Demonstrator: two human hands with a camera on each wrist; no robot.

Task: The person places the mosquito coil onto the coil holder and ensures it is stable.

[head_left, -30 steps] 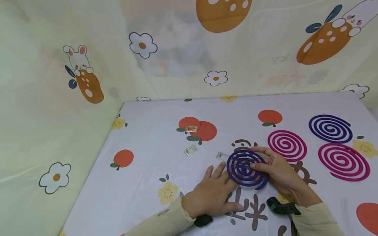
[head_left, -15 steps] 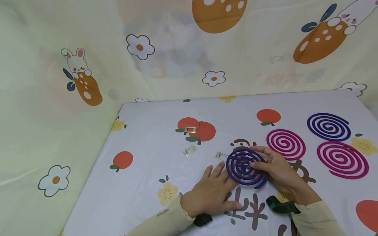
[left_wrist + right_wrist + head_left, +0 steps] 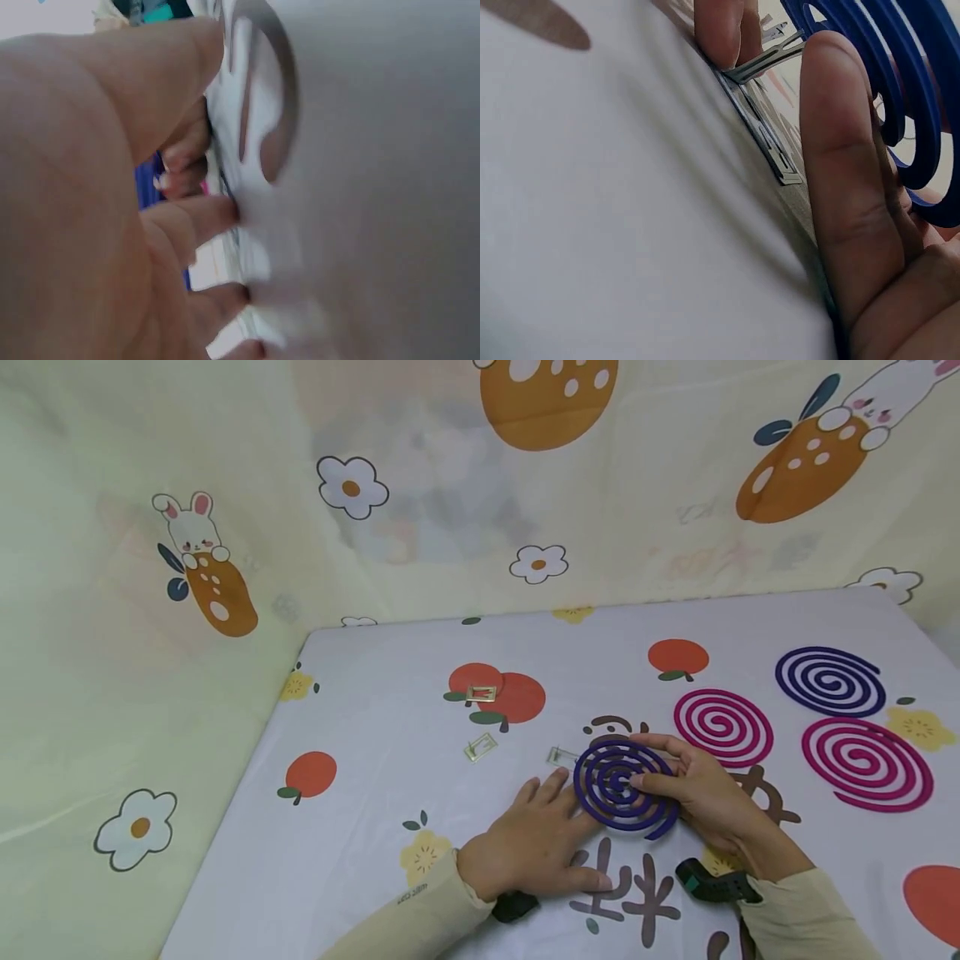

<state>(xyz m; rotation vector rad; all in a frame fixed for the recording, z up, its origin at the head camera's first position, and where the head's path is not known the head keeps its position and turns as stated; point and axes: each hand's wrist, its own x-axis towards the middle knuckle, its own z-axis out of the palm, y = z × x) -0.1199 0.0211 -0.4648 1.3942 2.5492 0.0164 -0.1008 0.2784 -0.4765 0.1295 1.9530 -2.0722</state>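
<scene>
My right hand [image 3: 701, 789] pinches a dark blue mosquito coil [image 3: 620, 785], tilted up above the table, with the thumb near its centre. Beneath it lies a flat metal coil stand [image 3: 558, 757], partly hidden by the coil. In the right wrist view, the stand's raised prong [image 3: 769, 61] points up at the coil; whether it touches the coil is hard to tell. My left hand [image 3: 532, 843] lies palm down with fingers spread, partly behind the coil. A fingertip [image 3: 720, 45] presses at the base of the prong.
Two pink coils [image 3: 723, 727] [image 3: 862, 760] and another dark blue coil [image 3: 830, 681] lie at the right. Two more metal stands [image 3: 481, 694] [image 3: 480, 747] lie left of centre. A patterned cloth wall [image 3: 450, 543] rises behind the table.
The head view has shifted slightly. Both hands and the coil keep almost the same positions relative to the table.
</scene>
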